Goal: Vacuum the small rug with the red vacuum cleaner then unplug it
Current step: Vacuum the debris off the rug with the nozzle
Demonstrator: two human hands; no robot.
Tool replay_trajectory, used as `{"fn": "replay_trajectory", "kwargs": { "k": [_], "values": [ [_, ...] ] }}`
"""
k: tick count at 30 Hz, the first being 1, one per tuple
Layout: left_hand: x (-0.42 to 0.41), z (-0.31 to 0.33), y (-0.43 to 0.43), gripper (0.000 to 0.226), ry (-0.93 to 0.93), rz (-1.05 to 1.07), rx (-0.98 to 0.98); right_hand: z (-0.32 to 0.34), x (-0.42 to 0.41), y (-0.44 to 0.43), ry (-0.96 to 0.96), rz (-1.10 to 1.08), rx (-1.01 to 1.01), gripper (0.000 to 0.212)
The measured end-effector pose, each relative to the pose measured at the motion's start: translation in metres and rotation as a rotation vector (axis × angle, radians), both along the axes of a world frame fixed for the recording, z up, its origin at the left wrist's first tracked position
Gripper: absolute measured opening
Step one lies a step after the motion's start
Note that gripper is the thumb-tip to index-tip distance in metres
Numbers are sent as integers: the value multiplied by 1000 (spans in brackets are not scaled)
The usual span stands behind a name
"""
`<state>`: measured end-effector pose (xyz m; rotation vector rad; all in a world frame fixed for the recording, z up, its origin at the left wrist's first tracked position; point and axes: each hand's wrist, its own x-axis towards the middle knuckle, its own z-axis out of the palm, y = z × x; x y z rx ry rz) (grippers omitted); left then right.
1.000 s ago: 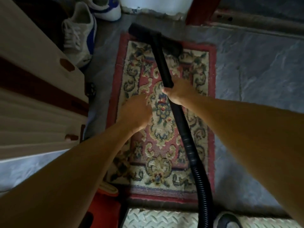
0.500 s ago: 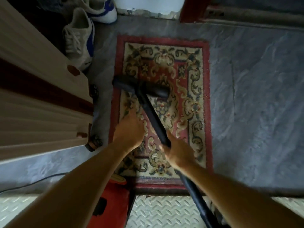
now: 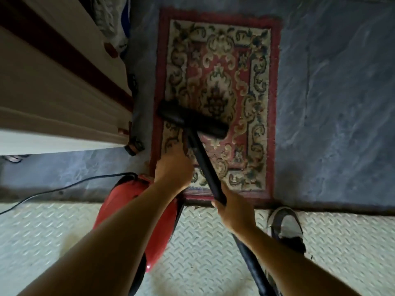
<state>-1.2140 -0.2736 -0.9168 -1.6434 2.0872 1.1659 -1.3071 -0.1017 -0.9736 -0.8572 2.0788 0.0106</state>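
The small patterned rug with a red border and cream floral field point(image 3: 220, 82) lay flat on the grey slate floor point(image 3: 333, 103), its near edge meeting a pale diamond-plate metal step point(image 3: 213, 253). The black floor nozzle point(image 3: 192, 119) of the vacuum rested across the rug's near half, toward its left side, with the black rigid wand point(image 3: 206, 165) slanting back from it. The right hand point(image 3: 234, 212) was wrapped closed around the wand at the rug's near edge. The left hand point(image 3: 173, 169) hovered just left of the wand over the rug's near-left corner; whether its fingers touched anything could not be told. The red vacuum cleaner body point(image 3: 136, 210) sat under the left forearm, a black power cord point(image 3: 64, 189) trailing left. A cream panelled cabinet point(image 3: 53, 92) stood to the left.
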Motion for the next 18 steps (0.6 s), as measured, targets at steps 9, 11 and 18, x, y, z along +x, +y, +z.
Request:
{"fn": "replay_trajectory", "kwargs": {
  "k": [9, 11, 18],
  "values": [
    [-10, 25, 41, 49, 75, -253, -10, 48, 44, 87, -6, -14, 247, 67],
    [-15, 14, 41, 44, 102, -275, -55, 32, 17, 58, 55, -26, 133, 61],
    [-29, -41, 23, 44, 118, -215, -67, -22, -102, -81, 195, -154, -70, 39]
  ]
}}
